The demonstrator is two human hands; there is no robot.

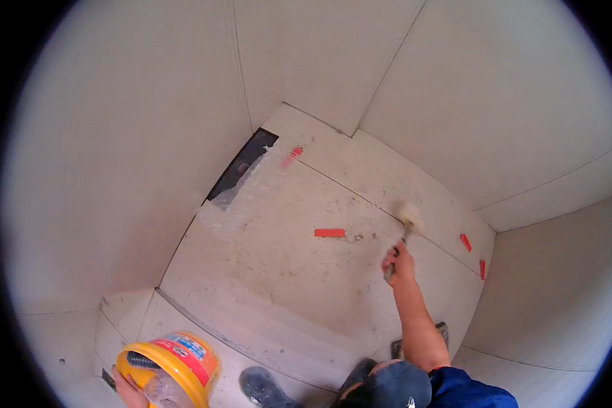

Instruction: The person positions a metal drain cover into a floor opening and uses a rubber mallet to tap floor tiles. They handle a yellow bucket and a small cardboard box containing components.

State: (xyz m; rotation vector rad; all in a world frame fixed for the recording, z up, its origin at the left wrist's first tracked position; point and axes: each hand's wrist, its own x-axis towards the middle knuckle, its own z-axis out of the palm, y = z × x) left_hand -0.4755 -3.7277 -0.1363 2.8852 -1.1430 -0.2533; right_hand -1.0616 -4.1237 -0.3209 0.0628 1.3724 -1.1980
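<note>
Head view shows the right hand (399, 264) over the pale floor tiles (285, 272), fingers wrapped around the grip of a short-handled tool (411, 217) with a pale head, probably a mallet, though blur leaves its exact kind uncertain. The tool lies beyond the fist near the long floor joint, between the middle red strip (330, 233) and the two red strips (465, 243) by the right wall; whether its head touches the floor cannot be told. Its weight likely sits in the head, with a stiff, slim handle, so the best hold is low on the grip, firm but loose enough at the wrist for control; dust could make it slip. At the lower left, the left hand (128, 393) is at the side of a tilted yellow bucket (202, 360); its fingers are partly hidden, so how firmly it grips is unclear. The bucket looks like light, slightly flexible plastic, steadiest when held by its thick rim. Clear plastic sheeting (236, 192), thin and limp, lies beside a dark opening (248, 160) at the left wall.
</note>
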